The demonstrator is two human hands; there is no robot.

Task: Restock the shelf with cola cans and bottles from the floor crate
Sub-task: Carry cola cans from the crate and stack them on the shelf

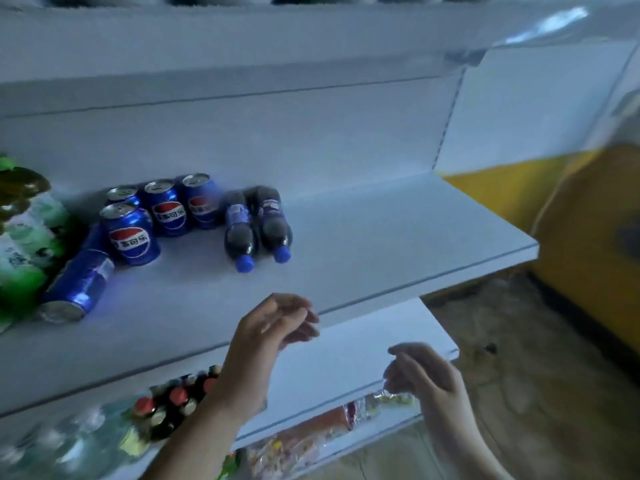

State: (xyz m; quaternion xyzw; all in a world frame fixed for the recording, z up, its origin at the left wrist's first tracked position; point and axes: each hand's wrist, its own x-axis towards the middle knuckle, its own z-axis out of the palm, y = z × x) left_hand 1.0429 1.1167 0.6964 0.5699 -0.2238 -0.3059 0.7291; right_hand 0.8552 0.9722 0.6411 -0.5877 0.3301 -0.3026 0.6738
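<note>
Hands hover empty, fingers relaxed: left hand (273,327) and right hand (422,372) well short of the cola cans (166,209) and bottles (256,226).

- Front blue metal cola can (131,237): red-white-blue Pepsi globe with white Chinese characters across the band. I can read 可乐 at the end.
- Second blue cola can (169,211) behind it: same globe, same characters.
- Third blue cola can (202,202): globe visible, text blurred.
- Dark plastic cola bottles with blue caps (240,230): blue labels, I can't read them.
- Green packs (27,237) at left: print too blurred.
</note>
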